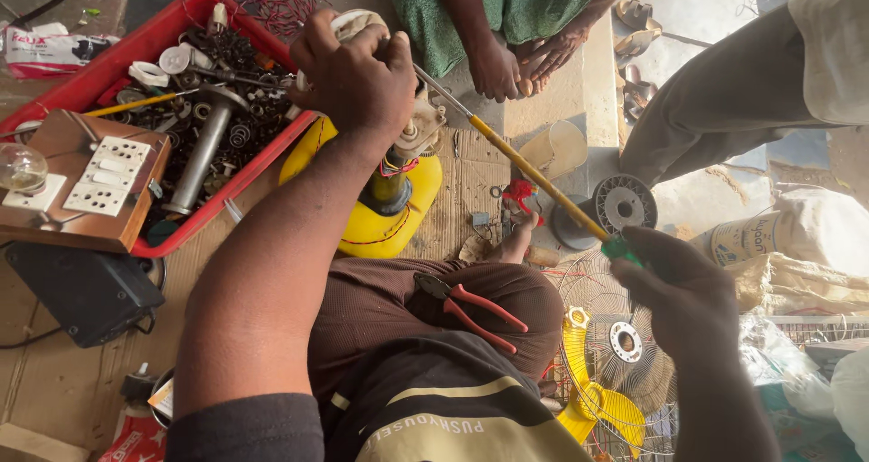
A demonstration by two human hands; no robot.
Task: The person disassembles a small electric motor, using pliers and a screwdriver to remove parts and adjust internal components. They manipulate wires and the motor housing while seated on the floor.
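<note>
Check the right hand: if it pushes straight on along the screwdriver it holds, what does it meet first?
Likely the motor assembly on the yellow fan base. The right hand aims the screwdriver up-left; its tip ends there, beside the left hand. Exact contact is unclear, as depth is hard to judge.

Soft, even daylight, brightest on the pale floor (697, 9) at upper right (nearly washed out); shadows faint, focus sharp, edges bent by the wide lens
</note>
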